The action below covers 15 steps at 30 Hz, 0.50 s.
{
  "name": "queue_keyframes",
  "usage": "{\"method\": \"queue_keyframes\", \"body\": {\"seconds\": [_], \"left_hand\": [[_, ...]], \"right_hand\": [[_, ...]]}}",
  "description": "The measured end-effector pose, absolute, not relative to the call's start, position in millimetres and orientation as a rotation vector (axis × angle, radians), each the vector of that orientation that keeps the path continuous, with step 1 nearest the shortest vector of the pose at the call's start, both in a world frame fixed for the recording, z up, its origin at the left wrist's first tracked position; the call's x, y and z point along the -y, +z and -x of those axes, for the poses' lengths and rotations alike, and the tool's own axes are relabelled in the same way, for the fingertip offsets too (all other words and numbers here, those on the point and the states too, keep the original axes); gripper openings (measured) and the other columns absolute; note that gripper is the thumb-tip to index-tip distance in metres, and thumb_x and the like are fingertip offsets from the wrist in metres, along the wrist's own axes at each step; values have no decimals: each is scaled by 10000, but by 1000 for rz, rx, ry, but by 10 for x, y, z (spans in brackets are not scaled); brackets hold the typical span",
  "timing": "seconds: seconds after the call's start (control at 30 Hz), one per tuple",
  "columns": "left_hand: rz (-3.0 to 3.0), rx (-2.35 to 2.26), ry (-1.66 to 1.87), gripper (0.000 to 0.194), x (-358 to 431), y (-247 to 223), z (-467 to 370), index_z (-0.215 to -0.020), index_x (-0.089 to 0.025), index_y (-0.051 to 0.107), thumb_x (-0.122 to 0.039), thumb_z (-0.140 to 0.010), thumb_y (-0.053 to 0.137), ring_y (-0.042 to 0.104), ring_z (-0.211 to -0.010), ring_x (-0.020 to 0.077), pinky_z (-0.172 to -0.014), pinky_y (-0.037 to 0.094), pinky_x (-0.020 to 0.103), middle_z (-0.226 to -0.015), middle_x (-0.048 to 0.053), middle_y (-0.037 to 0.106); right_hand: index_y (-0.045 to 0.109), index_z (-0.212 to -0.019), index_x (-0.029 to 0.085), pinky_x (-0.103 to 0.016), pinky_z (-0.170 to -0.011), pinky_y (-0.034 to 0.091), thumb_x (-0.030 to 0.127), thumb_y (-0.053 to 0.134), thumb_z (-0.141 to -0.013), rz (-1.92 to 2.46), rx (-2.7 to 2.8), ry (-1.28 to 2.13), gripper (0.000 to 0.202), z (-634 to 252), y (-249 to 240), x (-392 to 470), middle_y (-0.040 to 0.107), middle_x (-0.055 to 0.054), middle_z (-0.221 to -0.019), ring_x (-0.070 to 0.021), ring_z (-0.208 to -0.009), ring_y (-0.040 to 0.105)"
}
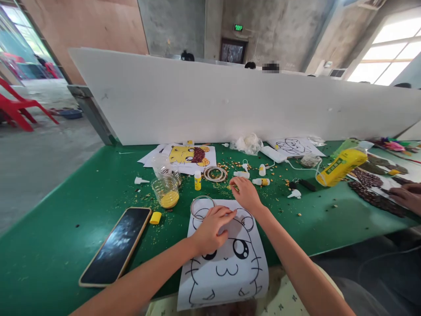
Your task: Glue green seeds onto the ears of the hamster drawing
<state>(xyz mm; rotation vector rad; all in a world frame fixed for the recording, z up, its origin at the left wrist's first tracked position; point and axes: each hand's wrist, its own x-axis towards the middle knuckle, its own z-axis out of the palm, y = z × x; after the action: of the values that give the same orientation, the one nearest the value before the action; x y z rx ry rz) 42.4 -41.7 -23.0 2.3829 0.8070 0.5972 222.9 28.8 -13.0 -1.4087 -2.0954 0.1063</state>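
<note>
- The left hand point(212, 230) is laid on the sheet point(226, 270), with its fingers extended and nothing seen to be grasped; one of the drawn eyes is partly covered by it.
- The right hand point(245, 193) is held just beyond the sheet's far edge, its fingers bent; whether anything is pinched in them cannot be told.
- The sheet is placed beneath the left hand and its near end is bent down over the table edge; a whiskered animal face is printed on it in black outline.
- Just beyond the left hand, a thin ring point(192, 213) is laid over the sheet's far left corner.
- Farther beyond the left hand, an upright yellow-labelled bottle point(197, 181) and a stack of rings point(215, 179) are seen.
- To the left of the left hand, a yellow cap point(155, 218), a clear cup point(166, 193) with yellow grains and a phone point(115, 247) are set.
- Near the right hand, small bottles are laid on their sides point(261, 181) among scattered grains.
- Well beyond the left hand, a partly coloured picture point(187, 156) is placed on papers.
- Far to the right of the right hand, a large yellow bottle point(342, 167) is leaned, and beyond it a dark seed-covered piece point(375, 193) is reached by another person's hand point(408, 196).
- Beyond everything on the green table point(315, 228), a white partition point(230, 105) is stood.
</note>
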Motion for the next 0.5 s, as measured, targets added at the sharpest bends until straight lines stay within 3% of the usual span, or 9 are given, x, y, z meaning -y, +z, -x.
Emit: {"method": "queue_keyframes", "body": {"seconds": [0.27, 0.5], "left_hand": [[-2289, -778, 665, 684, 396, -258, -455, -1337, -179, 402, -61, -664, 438, 448, -1030, 221, -963, 335, 411, -1069, 64, 574], [-2212, -804, 738, 682, 368, -336, -478, -1341, -163, 403, -58, -670, 455, 455, -989, 220, -952, 356, 415, -1007, 58, 603]], "right_hand": [[537, -846, 191, -313, -763, 365, 104, 447, -815, 1388, 2222, 35, 129, -2343, -143, 93, 617, -42, -856, -200, -838, 523], [530, -834, 191, -303, -772, 366, 114, 451, -825, 1368, 2193, -22, 111, -2325, 141, 142, 624, -34, -850, -185, -841, 530]]}}
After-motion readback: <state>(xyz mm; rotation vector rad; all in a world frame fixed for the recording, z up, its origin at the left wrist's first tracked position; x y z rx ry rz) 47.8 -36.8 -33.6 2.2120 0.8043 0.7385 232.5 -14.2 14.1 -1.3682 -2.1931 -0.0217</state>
